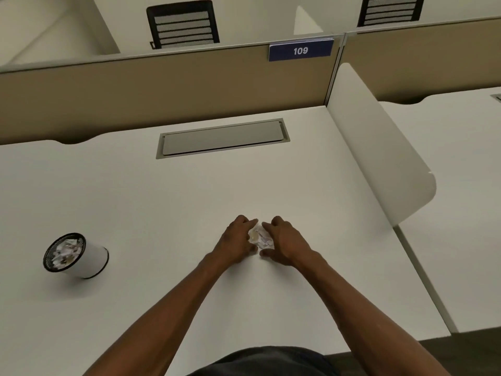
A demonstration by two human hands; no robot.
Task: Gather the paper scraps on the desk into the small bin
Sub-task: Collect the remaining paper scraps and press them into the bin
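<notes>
A small heap of white paper scraps (259, 236) lies on the white desk (162, 202), a little right of centre. My left hand (237, 240) cups the heap from the left and my right hand (283, 241) cups it from the right, fingers curled around the scraps and touching the desk. The small bin (93, 257), a white cylinder with a black rim, stands at the left of the desk, well apart from both hands. Several paper scraps (65, 255) fill its inside.
A grey cable hatch (222, 138) is set into the desk's far side. A tan partition (162, 85) with a blue "109" sign (300, 51) runs behind it. A white side divider (379, 147) bounds the desk on the right.
</notes>
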